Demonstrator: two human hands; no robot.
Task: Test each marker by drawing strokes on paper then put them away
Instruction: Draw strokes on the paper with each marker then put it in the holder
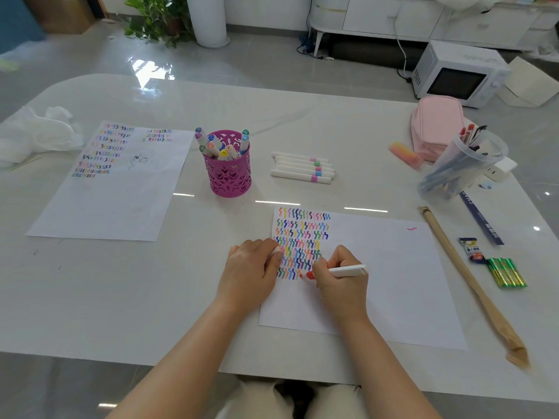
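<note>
Fingers [328,269] of the right hand [343,287] grip a white marker [349,270], its red tip touching the paper [393,282] at the bottom row of strokes. Fingers [267,257] of the left hand [248,273] curl round a small white piece [276,251] at the paper's left edge on the desk [121,282].

Markers [302,168] right of holder [230,173]
</note>
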